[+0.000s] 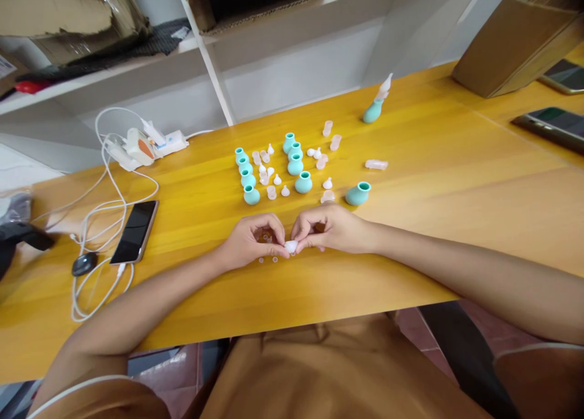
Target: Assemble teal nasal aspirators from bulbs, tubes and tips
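Note:
My left hand (pixel 253 239) and my right hand (pixel 331 229) meet over the yellow wooden table (pixel 456 182), fingers pinched together on a small white translucent piece (pixel 291 246). Tiny clear round parts (pixel 268 260) lie on the table just below my fingers. Beyond my hands stand several teal rubber bulbs (pixel 295 163) in two rows, with small clear tips (pixel 276 180) scattered among them. One teal bulb (pixel 358 194) lies tipped near my right hand. An assembled bulb with a clear tip (pixel 376 104) stands at the far side.
A black phone (pixel 135 230) lies left, among white cables (pixel 103 212) running to a power strip (pixel 143 145). A black mouse (pixel 84 263) is by it. A cardboard box (pixel 515 42) and two dark devices (pixel 550 127) sit at the right. White shelves stand behind.

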Motion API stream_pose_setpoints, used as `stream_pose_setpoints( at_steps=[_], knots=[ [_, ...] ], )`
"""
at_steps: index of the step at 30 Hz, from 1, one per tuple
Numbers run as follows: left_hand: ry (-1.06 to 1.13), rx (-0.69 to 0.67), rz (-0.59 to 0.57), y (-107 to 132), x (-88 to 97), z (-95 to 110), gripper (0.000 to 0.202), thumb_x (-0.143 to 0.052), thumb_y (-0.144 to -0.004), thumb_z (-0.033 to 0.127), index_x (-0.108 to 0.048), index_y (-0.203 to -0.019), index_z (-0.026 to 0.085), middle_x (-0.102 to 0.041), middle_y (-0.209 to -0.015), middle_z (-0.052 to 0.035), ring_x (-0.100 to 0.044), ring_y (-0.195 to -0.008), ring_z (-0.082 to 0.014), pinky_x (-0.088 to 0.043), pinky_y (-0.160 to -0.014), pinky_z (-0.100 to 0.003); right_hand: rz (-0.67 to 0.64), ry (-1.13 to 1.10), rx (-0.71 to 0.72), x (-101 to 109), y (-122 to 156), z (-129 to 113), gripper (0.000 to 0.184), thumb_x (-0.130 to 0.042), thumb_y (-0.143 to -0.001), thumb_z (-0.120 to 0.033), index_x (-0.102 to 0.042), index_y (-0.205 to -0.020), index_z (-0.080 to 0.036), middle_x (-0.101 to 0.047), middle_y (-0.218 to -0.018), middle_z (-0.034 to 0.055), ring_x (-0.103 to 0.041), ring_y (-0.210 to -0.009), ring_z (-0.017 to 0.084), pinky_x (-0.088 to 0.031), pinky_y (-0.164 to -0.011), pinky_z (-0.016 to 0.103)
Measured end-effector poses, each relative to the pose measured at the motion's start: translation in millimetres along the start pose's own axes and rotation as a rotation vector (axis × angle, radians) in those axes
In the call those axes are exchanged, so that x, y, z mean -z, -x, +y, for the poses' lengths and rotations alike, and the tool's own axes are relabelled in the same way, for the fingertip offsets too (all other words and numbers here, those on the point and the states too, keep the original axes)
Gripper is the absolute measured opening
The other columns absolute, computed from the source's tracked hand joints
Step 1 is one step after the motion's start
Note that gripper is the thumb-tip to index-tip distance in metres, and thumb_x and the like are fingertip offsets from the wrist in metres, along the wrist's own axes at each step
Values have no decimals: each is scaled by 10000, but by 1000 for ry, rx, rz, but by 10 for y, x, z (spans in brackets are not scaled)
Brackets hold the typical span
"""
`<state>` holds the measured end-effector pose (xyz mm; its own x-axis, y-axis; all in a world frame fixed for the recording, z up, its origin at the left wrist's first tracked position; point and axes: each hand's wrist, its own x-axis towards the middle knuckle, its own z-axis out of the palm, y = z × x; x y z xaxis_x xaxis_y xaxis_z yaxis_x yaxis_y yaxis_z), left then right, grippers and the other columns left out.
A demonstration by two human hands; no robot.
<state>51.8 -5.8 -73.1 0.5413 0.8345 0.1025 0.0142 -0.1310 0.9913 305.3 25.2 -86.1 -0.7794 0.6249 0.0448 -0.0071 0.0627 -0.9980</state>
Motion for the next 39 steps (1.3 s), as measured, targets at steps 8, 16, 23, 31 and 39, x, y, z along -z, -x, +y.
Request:
stream_pose_setpoints(
  at_steps=[8, 16, 23, 31, 39],
  knots=[
    [67, -48, 60, -28, 24, -9, 375, -1041, -717, 324, -718, -789, 146, -722, -818, -10, -687, -746, -109, -595, -744, -243, 43, -134, -2, -19, -32, -82, 391, -976, -801, -419, -697, -828, -148, -833, -962, 87, -692, -656, 105, -511, -483, 188],
    [-28, -54, 40, -17, 11, 22, 360, -1041, -719, 350, -746, -749, 147, -726, -814, -26, -667, -731, -114, -555, -708, -244, 22, -70, -17, -22, -10, -65, 390, -953, -831, -460, -715, -863, -152, -825, -923, 84, -677, -650, 107, -521, -504, 196],
    [-9, -15, 30, -15, 2, 17, 356, -1029, -740, 359, -742, -770, 150, -712, -816, -22, -666, -731, -110, -548, -693, -236, 14, -74, -29, -20, -1, -77, 395, -944, -842, -471, -711, -862, -153, -828, -944, 89, -693, -680, 116, -514, -505, 193],
    [62, -3, 14, -27, 12, 1, 391, -1066, -665, 326, -736, -776, 150, -706, -824, -14, -670, -734, -110, -568, -688, -225, 4, -110, -6, -40, -5, -66, 381, -946, -843, -448, -700, -863, -158, -826, -937, 84, -685, -659, 110, -516, -491, 194],
    [72, 6, 43, -40, 35, -5, 359, -993, -787, 408, -751, -806, 143, -736, -826, -36, -681, -752, -123, -575, -723, -237, 31, -121, -2, -19, -13, -86, 400, -970, -814, -438, -703, -873, -146, -830, -928, 92, -682, -636, 106, -508, -487, 196]
  ],
)
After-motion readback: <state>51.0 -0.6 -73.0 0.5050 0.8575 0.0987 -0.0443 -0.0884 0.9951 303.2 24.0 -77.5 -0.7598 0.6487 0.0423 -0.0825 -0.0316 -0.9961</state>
